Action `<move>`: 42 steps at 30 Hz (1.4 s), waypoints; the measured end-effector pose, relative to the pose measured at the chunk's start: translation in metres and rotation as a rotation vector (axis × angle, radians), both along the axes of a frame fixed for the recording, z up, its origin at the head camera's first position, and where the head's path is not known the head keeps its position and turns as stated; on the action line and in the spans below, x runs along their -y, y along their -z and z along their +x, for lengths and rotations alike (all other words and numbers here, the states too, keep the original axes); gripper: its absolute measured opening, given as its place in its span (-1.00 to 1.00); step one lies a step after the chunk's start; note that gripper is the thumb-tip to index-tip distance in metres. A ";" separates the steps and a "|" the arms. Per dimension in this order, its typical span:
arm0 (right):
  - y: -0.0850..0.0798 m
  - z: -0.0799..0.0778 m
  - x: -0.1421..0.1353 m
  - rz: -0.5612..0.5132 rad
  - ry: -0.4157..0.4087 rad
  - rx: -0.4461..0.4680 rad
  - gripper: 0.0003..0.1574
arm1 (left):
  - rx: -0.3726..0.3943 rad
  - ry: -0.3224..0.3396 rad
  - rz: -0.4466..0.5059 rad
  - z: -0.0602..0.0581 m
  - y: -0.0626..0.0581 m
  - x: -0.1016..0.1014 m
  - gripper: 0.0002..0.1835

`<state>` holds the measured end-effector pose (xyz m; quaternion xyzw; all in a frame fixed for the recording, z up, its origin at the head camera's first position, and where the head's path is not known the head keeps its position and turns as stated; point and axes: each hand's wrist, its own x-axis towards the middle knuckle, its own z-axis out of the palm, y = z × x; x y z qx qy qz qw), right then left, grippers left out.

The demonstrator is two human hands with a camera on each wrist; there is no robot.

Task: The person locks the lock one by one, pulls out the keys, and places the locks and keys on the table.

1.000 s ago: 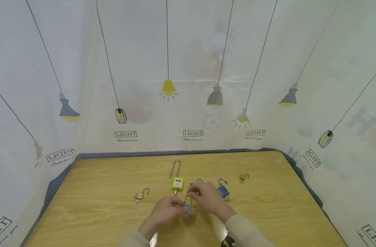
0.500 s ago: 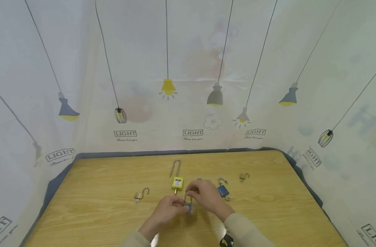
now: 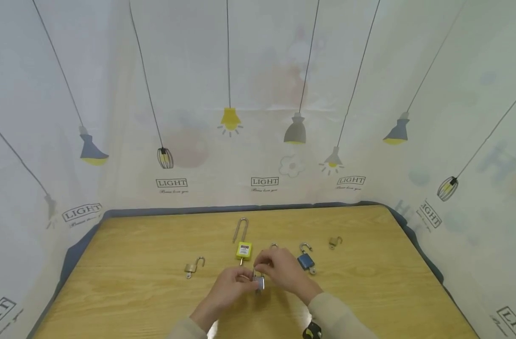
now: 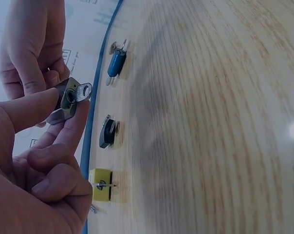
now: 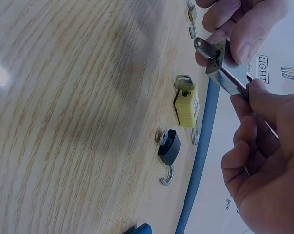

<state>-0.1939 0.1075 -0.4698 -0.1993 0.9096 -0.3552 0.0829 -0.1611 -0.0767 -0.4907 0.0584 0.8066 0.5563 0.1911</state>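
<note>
A silver padlock (image 3: 259, 282) is held up between both hands, over the near middle of the table. My left hand (image 3: 226, 289) pinches its body between thumb and fingers. A key (image 5: 204, 47) sticks out of its bottom keyhole, seen in both wrist views. With thumb and forefinger, my right hand (image 3: 285, 270) pinches the shackle, whose top is hidden by the fingers in the head view. Just beyond the hands lies a yellow padlock (image 3: 244, 251) with a long shackle and a key in it. A black padlock (image 5: 169, 147), its shackle swung open, is mostly covered by the right hand in the head view.
On the wooden table (image 3: 135, 282) lie a brass padlock (image 3: 190, 268) at left, a blue padlock (image 3: 306, 262) right of the hands and a small brass padlock (image 3: 334, 243) farther right. All three have raised shackles. Printed white sheeting (image 3: 215, 160) encloses the table's back and sides.
The silver padlock's body has moved up toward the right hand and turned slightly. Less of its shackle shows between body and right fingers. The other padlocks have stayed put.
</note>
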 end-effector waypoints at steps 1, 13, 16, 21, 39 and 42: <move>0.001 0.000 -0.001 -0.004 -0.001 0.001 -0.92 | -0.002 0.001 -0.002 0.000 0.001 0.000 -0.68; 0.022 0.008 -0.022 -0.095 0.018 0.040 -0.79 | -0.031 -0.061 -0.040 -0.002 0.000 0.005 -0.68; 0.028 0.014 -0.023 -0.131 0.005 0.083 -0.79 | -0.040 -0.076 -0.031 -0.002 -0.001 0.005 -0.70; 0.036 0.023 -0.018 -0.233 -0.009 0.189 -0.78 | -0.033 -0.092 -0.013 -0.003 -0.003 0.004 -0.69; 0.048 0.029 -0.009 -0.597 -0.041 0.579 -0.64 | 0.004 -0.048 0.061 -0.007 0.002 0.006 -0.67; 0.049 0.028 -0.009 -0.615 -0.046 0.626 -0.65 | 0.005 -0.038 0.071 -0.006 0.000 0.006 -0.67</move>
